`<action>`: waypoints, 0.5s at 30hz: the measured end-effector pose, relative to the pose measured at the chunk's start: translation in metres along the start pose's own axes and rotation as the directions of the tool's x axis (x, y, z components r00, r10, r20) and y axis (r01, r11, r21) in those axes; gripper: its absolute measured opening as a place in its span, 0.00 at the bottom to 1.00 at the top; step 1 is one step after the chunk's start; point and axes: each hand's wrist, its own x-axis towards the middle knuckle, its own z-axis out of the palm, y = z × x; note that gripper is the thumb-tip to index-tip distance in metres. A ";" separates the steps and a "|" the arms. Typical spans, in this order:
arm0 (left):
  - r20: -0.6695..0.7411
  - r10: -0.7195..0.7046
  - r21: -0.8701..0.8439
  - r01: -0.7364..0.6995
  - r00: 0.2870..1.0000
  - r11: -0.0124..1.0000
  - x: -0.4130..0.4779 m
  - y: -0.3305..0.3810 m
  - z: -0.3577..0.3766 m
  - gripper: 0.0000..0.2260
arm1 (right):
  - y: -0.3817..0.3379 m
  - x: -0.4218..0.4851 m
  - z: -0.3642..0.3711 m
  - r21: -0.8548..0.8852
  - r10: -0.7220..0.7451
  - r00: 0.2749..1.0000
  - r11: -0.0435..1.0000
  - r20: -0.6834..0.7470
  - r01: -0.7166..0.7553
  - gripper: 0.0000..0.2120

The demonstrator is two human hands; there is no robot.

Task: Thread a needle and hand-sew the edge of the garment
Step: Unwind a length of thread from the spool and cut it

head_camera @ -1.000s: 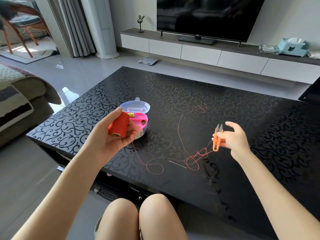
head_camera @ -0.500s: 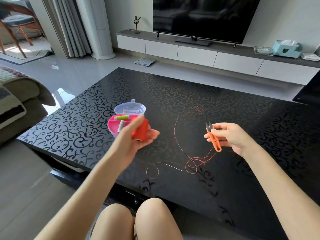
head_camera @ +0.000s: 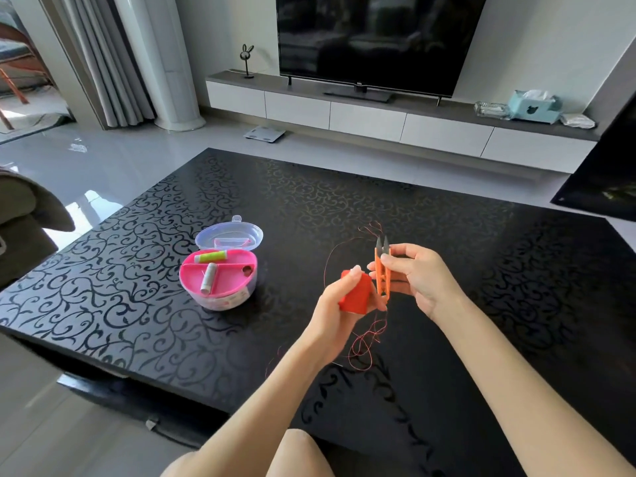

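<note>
Sat facing a black, scroll-patterned desk (head_camera: 309, 201). Had a round sewing box (head_camera: 220, 301) standing open on its left part, with a clear lid (head_camera: 229, 235) tipped back behind a pink tray. Saw a green spool (head_camera: 210, 257) in the far compartment and a pale spool (head_camera: 208, 277) in the near-left one.

Held the left hand (head_camera: 335, 308) above the desk, to the right of the box and well apart from it. Curled its thumb and fingers round a red spool (head_camera: 354, 296), just beside the snips (head_camera: 382, 270). Could not tell whether spool and snips touched.

Let red thread (head_camera: 361, 349) hang from between the hands into a loose tangle on the desk below them. Saw more of it looping up past the spool to a small curl on the desk beyond the blades.

Pinched the orange snips upright in the right hand (head_camera: 418, 275), thumb on the near side and fingers on the far side. Pointed the grey blades away, tips close together.

Faced a dark television (head_camera: 371, 39) across the room, with a blue tissue box (head_camera: 535, 106) on the shelf to its right.
</note>
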 end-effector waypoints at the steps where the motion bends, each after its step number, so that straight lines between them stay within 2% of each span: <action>1: -0.013 -0.011 -0.001 0.011 1.000 1.000 0.003 -0.001 0.001 0.17 | 0.001 0.003 0.000 0.002 -0.008 1.000 1.000 -0.013 0.008 0.07; 5: -0.137 -0.086 -0.048 0.080 0.987 0.996 0.017 -0.006 0.001 0.12 | 0.002 0.012 0.000 0.058 -0.147 0.976 0.986 -0.161 0.158 0.06; 8: -0.201 -0.133 -0.032 0.129 0.971 0.991 0.027 -0.007 -0.004 0.13 | 0.001 0.021 -0.008 -0.013 -0.337 0.883 0.936 -0.328 0.352 0.05; 11: -0.212 -0.183 -0.076 0.171 0.960 0.982 0.031 -0.002 -0.008 0.11 | -0.003 0.024 -0.020 -0.097 -0.426 0.795 0.898 -0.432 0.428 0.06; 13: -0.202 -0.205 -0.093 0.190 0.958 0.977 0.030 0.004 -0.013 0.10 | -0.007 0.020 -0.024 -0.089 -0.390 0.825 0.917 -0.408 0.390 0.06; 15: -0.159 -0.242 -0.071 0.234 0.957 0.970 0.025 0.014 -0.017 0.15 | -0.007 0.010 -0.019 0.012 -0.273 0.921 0.958 -0.279 0.288 0.07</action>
